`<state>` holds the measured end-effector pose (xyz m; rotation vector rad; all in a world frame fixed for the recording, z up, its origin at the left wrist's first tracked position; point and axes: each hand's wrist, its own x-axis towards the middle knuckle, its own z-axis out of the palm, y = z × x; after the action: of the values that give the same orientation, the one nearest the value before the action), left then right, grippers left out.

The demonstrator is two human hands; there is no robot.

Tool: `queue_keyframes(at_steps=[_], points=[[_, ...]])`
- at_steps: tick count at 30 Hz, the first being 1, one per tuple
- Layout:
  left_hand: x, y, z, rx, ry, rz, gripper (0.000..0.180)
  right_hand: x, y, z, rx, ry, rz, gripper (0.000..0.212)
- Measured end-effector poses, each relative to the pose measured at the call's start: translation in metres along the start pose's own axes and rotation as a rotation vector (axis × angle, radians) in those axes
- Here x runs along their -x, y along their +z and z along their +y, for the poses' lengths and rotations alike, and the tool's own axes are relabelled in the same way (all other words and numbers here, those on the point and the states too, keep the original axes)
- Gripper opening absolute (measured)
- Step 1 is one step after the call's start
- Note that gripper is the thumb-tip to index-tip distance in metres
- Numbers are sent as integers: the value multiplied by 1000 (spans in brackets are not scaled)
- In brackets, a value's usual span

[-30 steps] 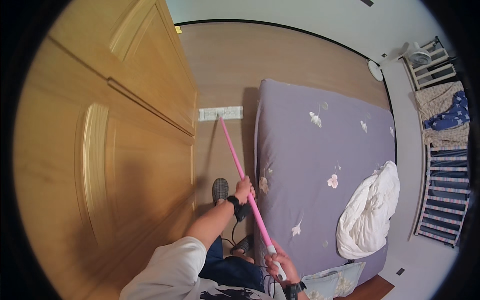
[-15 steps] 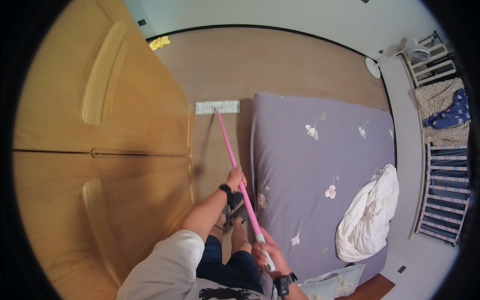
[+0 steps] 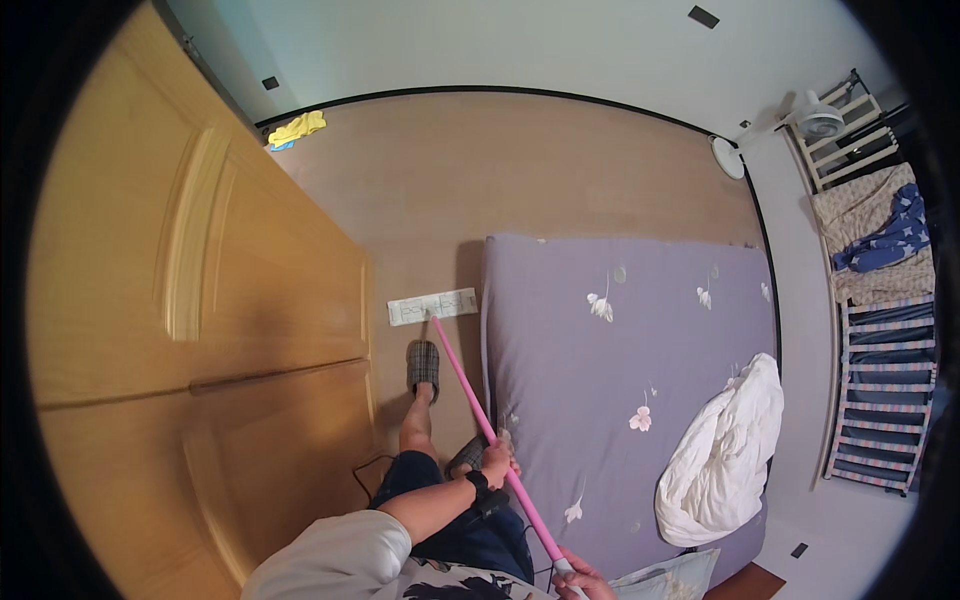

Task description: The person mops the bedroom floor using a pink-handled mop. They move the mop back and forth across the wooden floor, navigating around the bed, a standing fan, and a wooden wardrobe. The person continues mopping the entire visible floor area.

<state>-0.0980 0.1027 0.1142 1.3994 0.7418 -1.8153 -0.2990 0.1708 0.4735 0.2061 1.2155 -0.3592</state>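
Note:
A flat mop with a pink pole [image 3: 462, 372] slants away from me, down to the floor. Its white rectangular mop head [image 3: 405, 312] lies flat on the brown floor between the wardrobe and the bed. Partway along the pole, my left hand [image 3: 496, 463] is wrapped round it, close to the bed's edge. My right hand [image 3: 588, 580] grips the white end of the handle at the lower edge of the view, partly cut off. My slippered foot [image 3: 423, 368] is just behind the mop head.
Wooden wardrobe doors [image 3: 270, 240] rise on the left. The bed [image 3: 560, 350] with a purple sheet stands right, a white quilt [image 3: 725, 450] on it. Yellow cloth [image 3: 298, 128] lies by the far wall; a white fan [image 3: 820, 122] stands at the far right.
The mop head now appears nearer to my feet and slightly tilted. One foot has stepped forward toward it. Both hands keep their hold and appear lower and farther right in the view.

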Motion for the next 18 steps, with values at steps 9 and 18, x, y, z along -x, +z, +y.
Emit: queue_keyframes(at_steps=[9, 18], points=[[-54, 46, 314, 1, 232, -31, 48, -170, 202, -119, 76, 5, -248, 78], [-120, 76, 632, -150, 434, 51, 53, -329, 419, -220, 31, -26, -415, 70]])
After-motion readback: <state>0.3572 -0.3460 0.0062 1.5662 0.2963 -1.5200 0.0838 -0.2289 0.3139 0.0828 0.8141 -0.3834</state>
